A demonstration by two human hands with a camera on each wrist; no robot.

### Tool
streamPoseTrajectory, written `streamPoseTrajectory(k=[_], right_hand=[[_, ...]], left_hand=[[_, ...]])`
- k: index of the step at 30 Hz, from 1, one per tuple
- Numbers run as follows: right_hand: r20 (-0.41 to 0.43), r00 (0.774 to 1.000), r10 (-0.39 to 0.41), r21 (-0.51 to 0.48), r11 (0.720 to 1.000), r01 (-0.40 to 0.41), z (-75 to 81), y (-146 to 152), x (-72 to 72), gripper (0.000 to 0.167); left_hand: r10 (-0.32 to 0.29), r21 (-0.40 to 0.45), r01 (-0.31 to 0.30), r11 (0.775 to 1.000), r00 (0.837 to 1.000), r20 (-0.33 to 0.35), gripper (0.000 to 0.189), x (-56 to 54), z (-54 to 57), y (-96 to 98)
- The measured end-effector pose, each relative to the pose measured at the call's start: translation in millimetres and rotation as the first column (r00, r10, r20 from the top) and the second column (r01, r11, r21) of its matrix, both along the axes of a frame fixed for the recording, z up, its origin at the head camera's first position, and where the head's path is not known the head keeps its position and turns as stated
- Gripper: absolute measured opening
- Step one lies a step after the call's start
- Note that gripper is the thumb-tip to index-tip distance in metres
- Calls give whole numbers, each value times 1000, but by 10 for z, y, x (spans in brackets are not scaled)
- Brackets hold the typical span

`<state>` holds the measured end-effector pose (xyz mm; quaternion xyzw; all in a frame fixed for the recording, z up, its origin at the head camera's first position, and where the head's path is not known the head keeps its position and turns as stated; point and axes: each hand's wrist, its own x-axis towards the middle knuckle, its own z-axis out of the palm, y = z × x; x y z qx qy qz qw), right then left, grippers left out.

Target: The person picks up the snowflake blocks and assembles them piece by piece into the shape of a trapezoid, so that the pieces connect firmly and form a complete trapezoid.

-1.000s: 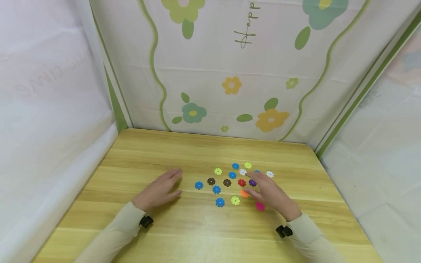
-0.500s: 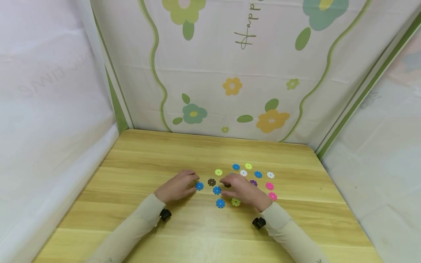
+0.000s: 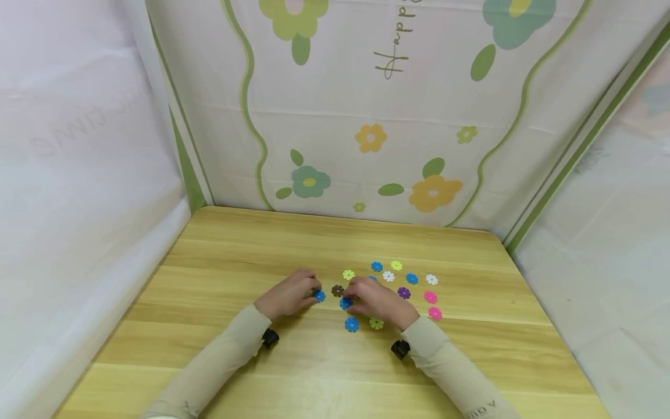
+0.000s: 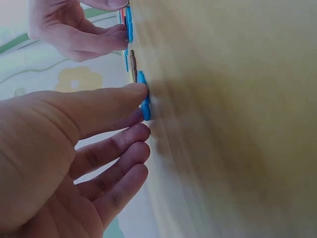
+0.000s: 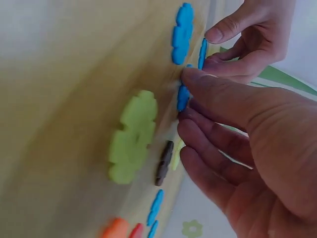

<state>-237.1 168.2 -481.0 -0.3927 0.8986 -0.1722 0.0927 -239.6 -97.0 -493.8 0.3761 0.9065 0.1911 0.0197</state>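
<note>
Flat, notched plastic snowflake discs lie on the wooden table. At the left edge of the group, my left hand [image 3: 290,295] pinches a blue snowflake disc [image 3: 320,297] between thumb and index finger; the left wrist view has the thumb on this blue disc [image 4: 145,109], its other fingers loosely bent. My right hand [image 3: 381,301] holds a second blue snowflake disc [image 3: 345,304] by its edge. Thumb and index finger close on that blue disc [image 5: 183,99] in the right wrist view, right at the table surface. The right hand hides some discs beneath it.
A brown disc [image 3: 337,290] sits between the hands, a blue disc [image 3: 352,324] and a yellow-green disc [image 3: 376,323] nearer me. White, purple and pink discs [image 3: 435,313] spread rightward. A flowered cloth wall [image 3: 324,116] stands behind the table [image 3: 241,233].
Both hands have moved inward, the left rightward and the right leftward off the right-hand discs, uncovering the pink ones. Each now has its fingers on a blue disc.
</note>
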Motion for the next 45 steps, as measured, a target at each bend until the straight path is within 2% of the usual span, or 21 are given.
streamPoseTrajectory(k=[5,9,13,17,21,26,31,33,36,39,41,45], right_hand=[[29,1000,6,45,999,-7,33,-90,-79,12],[55,998,-29,63,998,26,76,-123,-115,13],[111,990,-90,43,995,86,93,-77,-126,14],[196,975,-107,-44,992,117,74,3,-120,8],[205,974,-100,-155,979,134,87,71,-83,5],[146,983,-116,-286,946,154,111,146,5,6],[102,984,-143,-415,893,173,96,196,79,5],[78,985,-152,-459,872,171,90,200,96,5],[13,988,-156,-513,847,140,105,190,117,5],[-55,988,-147,-552,829,92,140,164,129,4],[-96,986,-136,-563,824,59,149,137,144,6],[-120,985,-121,-558,829,34,137,95,177,4]], left_hand=[[-12,8,12,1000,999,46,10,-57,22,17],[-20,39,16,999,994,105,13,-102,38,50],[-14,98,-5,995,982,190,13,-112,42,69],[-12,164,-36,986,960,280,10,-84,24,43],[-15,276,-102,956,919,394,5,-14,16,-3],[-19,390,-213,896,859,512,6,88,7,-35],[-45,477,-372,796,751,659,14,171,37,-16],[-46,484,-420,767,718,695,16,198,57,-4],[-48,489,-446,749,700,712,18,226,82,8],[-63,499,-447,742,695,716,21,234,102,14],[-78,508,-443,739,693,717,22,243,113,14],[-100,517,-428,741,691,716,23,257,144,24]])
